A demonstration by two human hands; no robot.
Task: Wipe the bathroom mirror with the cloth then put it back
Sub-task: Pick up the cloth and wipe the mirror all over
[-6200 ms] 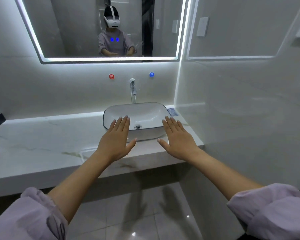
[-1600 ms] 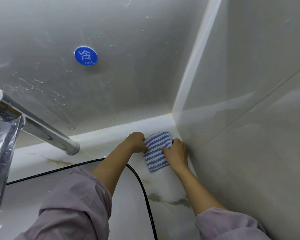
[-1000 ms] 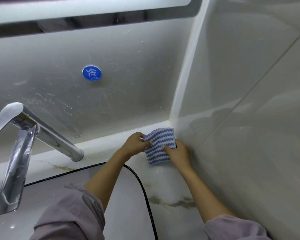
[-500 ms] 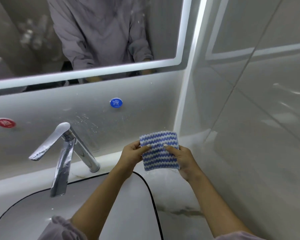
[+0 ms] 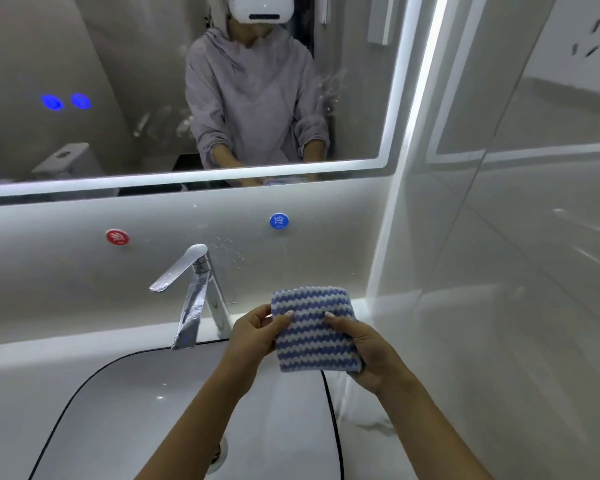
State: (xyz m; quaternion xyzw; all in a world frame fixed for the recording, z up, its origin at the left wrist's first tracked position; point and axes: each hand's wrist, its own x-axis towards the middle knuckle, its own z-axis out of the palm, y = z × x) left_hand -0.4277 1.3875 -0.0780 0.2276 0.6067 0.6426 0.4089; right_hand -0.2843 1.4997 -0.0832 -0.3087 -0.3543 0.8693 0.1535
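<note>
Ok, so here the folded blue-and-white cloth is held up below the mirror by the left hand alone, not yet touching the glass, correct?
Not quite: both hands hold it. The head view shows the left hand pinching the left edge of the cloth and the right hand gripping its right side. The rest stands: folded, below the mirror, not yet on the glass.

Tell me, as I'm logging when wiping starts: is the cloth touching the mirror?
Apart. The head view shows the cloth pinched between the left hand and right hand, with bare wall between it and the mirror above.
</note>
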